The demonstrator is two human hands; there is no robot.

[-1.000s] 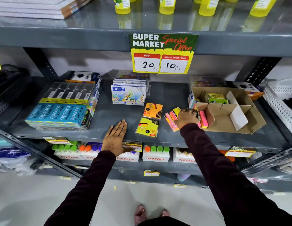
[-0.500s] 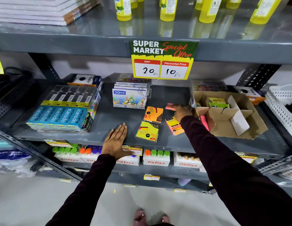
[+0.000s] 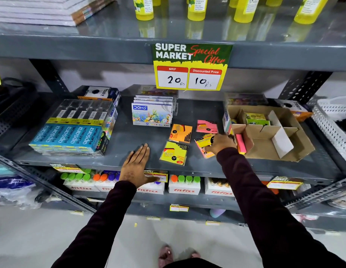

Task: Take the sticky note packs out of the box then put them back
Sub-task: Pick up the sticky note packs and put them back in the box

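I am looking through a single wide-angle camera on my head, facing forward and tilting down at the grey metal shelf [image 3: 129, 136] at arm's reach. My two dark-sleeved arms are entering from the bottom edge. The view is taking in the shelf above, the lower shelf, and the pale floor [image 3: 33, 238] at my feet. Straight edges are bowing toward the borders.

The left hand [image 3: 136, 167] lies flat and palm down, fingers straight and together, pointing to the far side, its dark-sleeved arm reaching in from the near left. The right hand [image 3: 219, 143] reaches farther in, knuckles up, fingers curled closed in a grip.
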